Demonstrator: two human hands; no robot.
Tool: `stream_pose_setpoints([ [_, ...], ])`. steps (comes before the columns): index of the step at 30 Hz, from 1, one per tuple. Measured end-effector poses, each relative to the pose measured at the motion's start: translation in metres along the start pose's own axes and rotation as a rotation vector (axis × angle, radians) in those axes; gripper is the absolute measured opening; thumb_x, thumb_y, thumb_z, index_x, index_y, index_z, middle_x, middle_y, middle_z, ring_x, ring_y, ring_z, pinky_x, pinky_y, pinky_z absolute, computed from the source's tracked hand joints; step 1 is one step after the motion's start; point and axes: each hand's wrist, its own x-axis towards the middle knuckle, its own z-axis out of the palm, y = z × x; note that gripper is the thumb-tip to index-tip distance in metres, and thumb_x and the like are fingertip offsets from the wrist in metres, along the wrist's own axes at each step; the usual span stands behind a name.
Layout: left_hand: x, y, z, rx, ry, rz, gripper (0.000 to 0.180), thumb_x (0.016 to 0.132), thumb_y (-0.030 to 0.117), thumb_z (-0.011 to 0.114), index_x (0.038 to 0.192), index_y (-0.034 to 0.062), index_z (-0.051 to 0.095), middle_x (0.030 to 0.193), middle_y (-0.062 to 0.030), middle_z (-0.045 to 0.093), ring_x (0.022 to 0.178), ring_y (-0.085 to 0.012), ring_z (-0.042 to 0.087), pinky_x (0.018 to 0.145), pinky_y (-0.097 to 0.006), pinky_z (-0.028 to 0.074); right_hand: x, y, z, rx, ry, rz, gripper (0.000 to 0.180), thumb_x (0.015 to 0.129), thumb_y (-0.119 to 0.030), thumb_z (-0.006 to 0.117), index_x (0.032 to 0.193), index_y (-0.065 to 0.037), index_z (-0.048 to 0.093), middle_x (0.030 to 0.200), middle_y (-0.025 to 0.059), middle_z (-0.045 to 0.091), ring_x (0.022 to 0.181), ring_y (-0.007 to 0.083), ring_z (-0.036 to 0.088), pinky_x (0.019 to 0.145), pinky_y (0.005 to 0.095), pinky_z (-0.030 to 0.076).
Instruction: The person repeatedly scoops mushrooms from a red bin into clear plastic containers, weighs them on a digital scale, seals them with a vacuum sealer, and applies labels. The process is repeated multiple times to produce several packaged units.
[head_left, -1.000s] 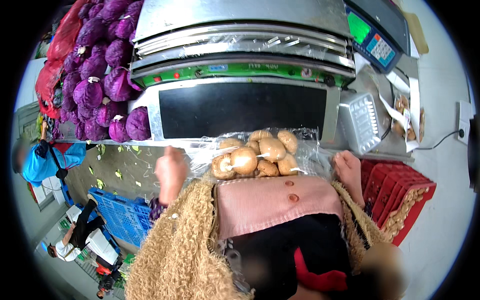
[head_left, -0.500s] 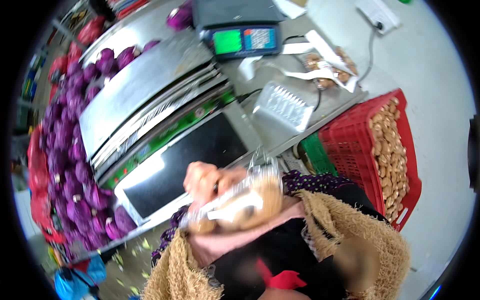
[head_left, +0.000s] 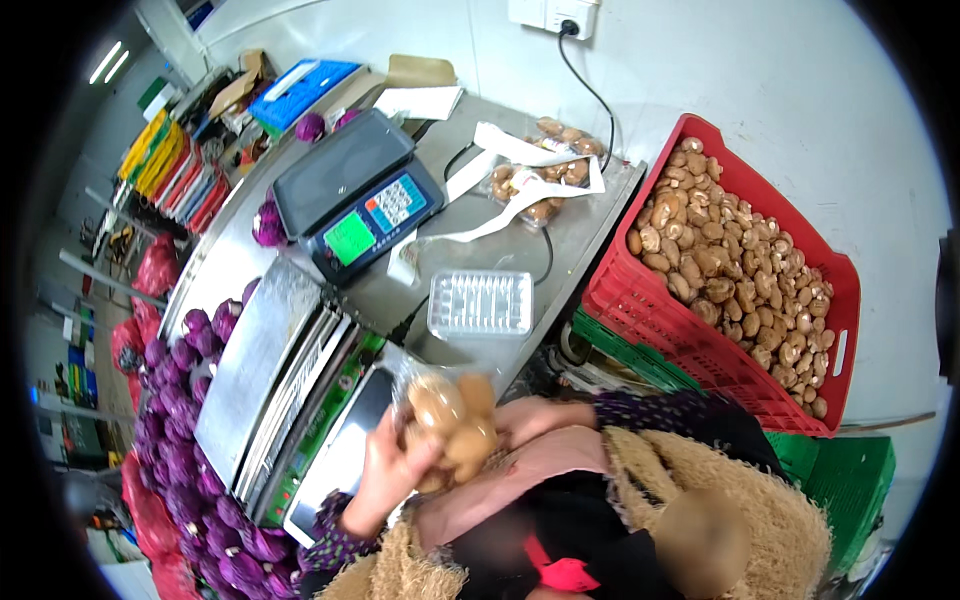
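Observation:
A film-wrapped pack of brown mushrooms (head_left: 458,418) is held close in front of my body, tilted. My left hand (head_left: 388,466) grips its left side, the thumb pressed on the film. At the right side my right hand (head_left: 535,420) holds the same pack; its fingertips are partly hidden behind it. Just beyond my hands lies a transparent plastic tray (head_left: 481,304) on the metal table (head_left: 385,300). The wrapping machine (head_left: 270,385), with its film rolls and pale hot plate (head_left: 335,465), stands beside my left hand.
A digital scale (head_left: 355,195) stands farther back. Wrapped mushroom packs (head_left: 540,180) lie under a white paper strip (head_left: 460,237). A red crate of mushrooms (head_left: 640,310) stands at right above green crates (head_left: 845,490). Purple cabbages (head_left: 185,430) are heaped at left.
The pack, blurred and lying sideways before, is now raised and turned with its mushrooms facing up. Both hands now show at its sides. My view has swung right and up.

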Motion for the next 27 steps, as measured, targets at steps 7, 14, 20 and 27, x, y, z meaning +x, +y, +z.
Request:
stream_pose_setpoints([
  [7, 0.159, -0.026, 0.052, -0.351, 0.352, -0.17, 0.038, 0.095, 0.037, 0.059, 0.097, -0.0007, 0.064, 0.068, 0.0054, 0.053, 0.053, -0.002, 0.038, 0.046, -0.021, 0.029, -0.104, -0.007, -0.155, 0.73, 0.542, 0.146, 0.02, 0.095, -0.013, 0.059, 0.106, 0.004, 0.06, 0.084, 0.0044, 0.064, 0.077, 0.0083, 0.06, 0.068, 0.0245, 0.049],
  [14, 0.171, -0.07, 0.065, -0.491, 0.591, -0.331, 0.042, 0.093, 0.04, 0.061, 0.098, -0.0018, 0.065, 0.065, 0.005, 0.052, 0.053, -0.0042, 0.04, 0.048, -0.022, 0.031, -0.089, 0.043, -0.111, 0.538, 0.526, 0.21, 0.018, 0.088, -0.016, 0.066, 0.094, 0.001, 0.062, 0.072, 0.0106, 0.06, 0.064, 0.0187, 0.06, 0.059, 0.0332, 0.046],
  [20, 0.171, -0.084, 0.024, -0.494, 0.681, -0.322, 0.038, 0.093, 0.04, 0.063, 0.095, 0.0022, 0.065, 0.062, 0.008, 0.047, 0.049, -0.002, 0.035, 0.044, -0.021, 0.026, 0.042, 0.069, -0.113, 0.147, 0.885, 0.089, 0.018, 0.085, -0.019, 0.062, 0.093, -0.003, 0.063, 0.083, 0.016, 0.064, 0.08, 0.0365, 0.062, 0.069, 0.0435, 0.049],
  [27, 0.263, -0.083, 0.032, -0.583, 0.504, -0.226, 0.038, 0.092, 0.039, 0.064, 0.094, 0.0009, 0.066, 0.079, -0.0019, 0.062, 0.059, -0.0072, 0.052, 0.049, -0.021, 0.036, 0.078, 0.108, -0.08, 0.692, 0.746, 0.182, 0.03, 0.089, -0.025, 0.059, 0.104, 0.001, 0.063, 0.085, 0.0126, 0.067, 0.076, 0.0281, 0.067, 0.067, 0.0388, 0.053],
])
